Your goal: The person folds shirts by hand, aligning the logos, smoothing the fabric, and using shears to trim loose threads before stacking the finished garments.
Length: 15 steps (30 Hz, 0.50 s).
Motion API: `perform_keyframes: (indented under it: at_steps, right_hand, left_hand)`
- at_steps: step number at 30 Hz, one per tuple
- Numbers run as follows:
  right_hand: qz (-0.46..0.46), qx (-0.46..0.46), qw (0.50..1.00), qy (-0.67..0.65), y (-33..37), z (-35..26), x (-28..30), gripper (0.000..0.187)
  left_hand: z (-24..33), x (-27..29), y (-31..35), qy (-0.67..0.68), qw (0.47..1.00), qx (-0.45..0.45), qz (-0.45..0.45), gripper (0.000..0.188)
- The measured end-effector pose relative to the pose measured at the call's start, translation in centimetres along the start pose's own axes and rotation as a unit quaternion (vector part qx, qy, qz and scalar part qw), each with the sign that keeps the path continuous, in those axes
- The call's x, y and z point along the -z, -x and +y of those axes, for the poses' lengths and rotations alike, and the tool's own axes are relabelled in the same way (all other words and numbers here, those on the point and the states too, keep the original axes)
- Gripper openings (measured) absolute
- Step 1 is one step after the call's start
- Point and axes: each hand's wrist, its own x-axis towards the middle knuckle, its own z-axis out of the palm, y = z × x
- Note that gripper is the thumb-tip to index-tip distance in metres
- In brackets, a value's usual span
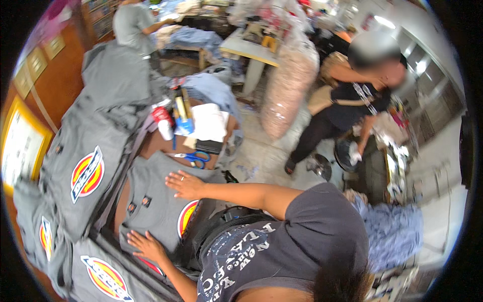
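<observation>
A grey garment lies spread on a brown table, with a red, yellow and white patch near its edge closest to my body. My right hand, a ring on one finger, rests flat on the upper part of the cloth. Lower down, my left hand is also laid flat, fingers spread, by the garment's lower side. Between them, two small dark pieces with orange marks sit on the fabric. Blue-handled scissors lie just beyond my right hand.
Grey garments with similar patches are heaped along the left. Past the scissors stand a red-and-white bottle and white cloth. A large plastic sack stands on the floor. One person bends at right; another stands far left.
</observation>
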Motion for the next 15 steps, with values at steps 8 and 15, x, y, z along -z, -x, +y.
perform_keyframes:
  at_steps: [8, 15]
  right_hand:
    - [0.016, -0.021, 1.0, 0.001, -8.4, 2.0, 0.9, 0.062]
    - [0.031, -0.054, 0.998, -0.03, -11.3, 2.9, 0.1, 0.066]
  left_hand:
    - [-0.6, 1.6, -4.3, 0.033, 0.999, 0.004, 0.029, 0.056]
    - [-1.3, 0.4, -6.0, 0.065, 0.996, -0.018, 0.054, 0.059]
